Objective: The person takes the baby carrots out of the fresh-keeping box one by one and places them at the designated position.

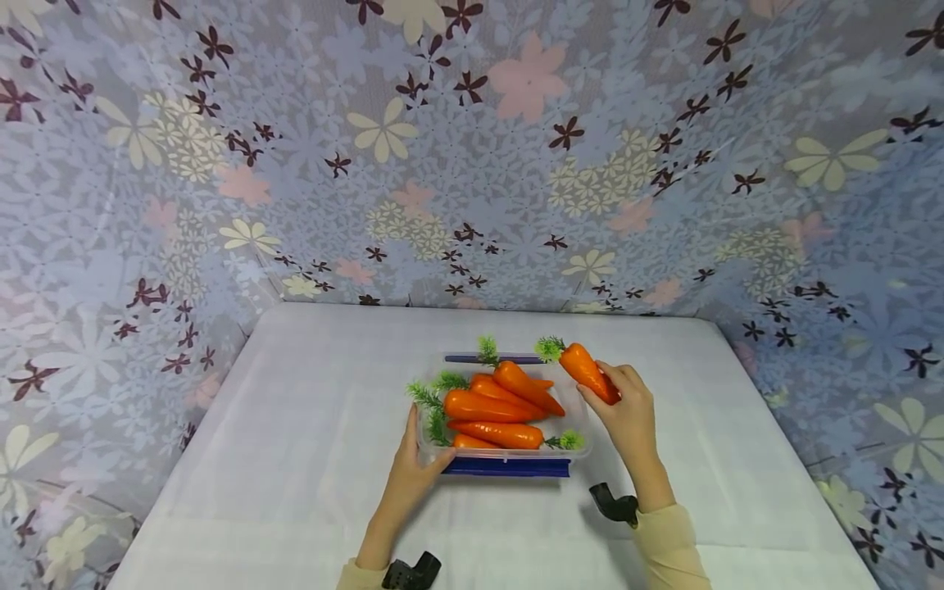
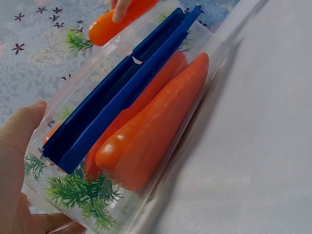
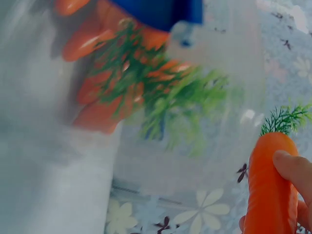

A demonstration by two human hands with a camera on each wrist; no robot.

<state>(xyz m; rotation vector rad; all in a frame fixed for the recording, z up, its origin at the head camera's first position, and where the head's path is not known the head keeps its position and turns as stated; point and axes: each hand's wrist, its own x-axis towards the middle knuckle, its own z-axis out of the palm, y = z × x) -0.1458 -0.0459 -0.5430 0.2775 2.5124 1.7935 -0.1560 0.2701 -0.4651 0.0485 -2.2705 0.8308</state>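
A clear plastic box (image 1: 579,426) with blue side clips (image 1: 507,468) sits on the table, filled with several orange toy carrots (image 1: 487,407) with green leafy tops. At its left end, my left hand (image 1: 415,469) grips the box, thumb along the front rim; in the left wrist view the thumb lies against the clear wall. Above the right rim, my right hand (image 1: 628,414) pinches one carrot (image 1: 583,366) near its narrow end. That carrot's leafy top points to the far left, over the box's back right corner. Its tip is hidden by the fingers.
A white cloth covers the table (image 1: 317,377). Flowered fabric (image 1: 472,164) hangs behind it and along both sides. A black wrist-worn camera mount (image 1: 614,503) sits by the right wrist, and another mount (image 1: 411,572) by the left.
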